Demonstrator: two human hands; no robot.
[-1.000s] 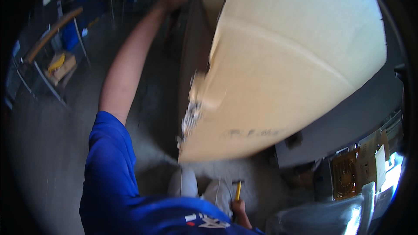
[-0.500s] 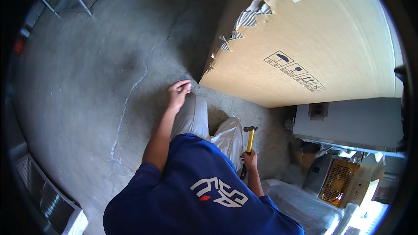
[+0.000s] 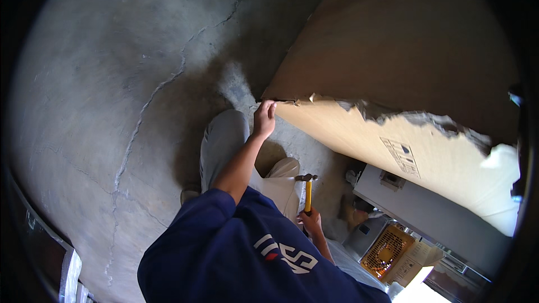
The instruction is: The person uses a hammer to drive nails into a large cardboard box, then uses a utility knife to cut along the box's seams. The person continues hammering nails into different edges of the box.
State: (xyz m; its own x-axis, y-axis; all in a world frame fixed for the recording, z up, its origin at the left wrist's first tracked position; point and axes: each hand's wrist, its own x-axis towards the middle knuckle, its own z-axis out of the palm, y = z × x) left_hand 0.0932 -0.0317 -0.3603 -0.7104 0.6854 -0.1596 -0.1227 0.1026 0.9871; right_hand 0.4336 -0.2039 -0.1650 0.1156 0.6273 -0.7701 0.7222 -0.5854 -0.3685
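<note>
A large brown cardboard box (image 3: pixel 359 129) stands at the right, its near upright edge torn into a jagged strip that bares the corrugated layer. At the low end of that torn edge, the fingers of my left hand (image 3: pixel 264 119) are bent and pinch the cardboard at the corner. My right hand (image 3: pixel 311 221) is wrapped around the grip of a hammer (image 3: pixel 308 196) with a yellow shaft and a dark metal head, held upright beside my right knee, apart from the box.
A long crack (image 3: pixel 137 129) runs through the grey concrete floor. Right of me are a grey metal cabinet-like unit (image 3: pixel 415 207), an orange plastic crate (image 3: pixel 384 252) and a smaller carton (image 3: pixel 410 264). A dark-framed object with a pale edge (image 3: pixel 70 272) sits at the lower left.
My left hand has moved right, from free air onto the box's torn corner. The view has turned, showing more of the box's shaded side. The hammer stays in my right hand.
</note>
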